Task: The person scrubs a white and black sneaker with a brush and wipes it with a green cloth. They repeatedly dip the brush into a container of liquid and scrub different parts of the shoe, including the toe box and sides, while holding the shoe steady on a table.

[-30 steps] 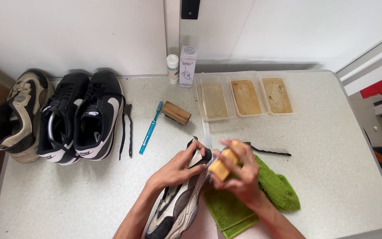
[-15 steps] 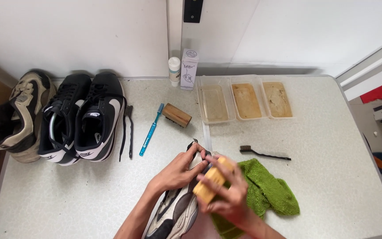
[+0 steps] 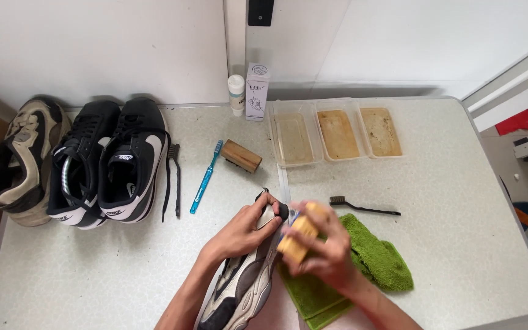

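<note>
The left hand clamps the grey shoe at its heel; the right hand's grip clenches a wooden brush against it — a slip could knock the shoe off the worktop edge.

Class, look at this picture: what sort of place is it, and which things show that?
Probably a shoe-cleaning station: black-and-white sneakers lined up, three clear plastic tubs of murky liquid, and a wooden brush against a grey sneaker.

We see wooden brush block, fluffy green cloth towel, clear glossy plastic trays, matt speckled tabletop.
</note>
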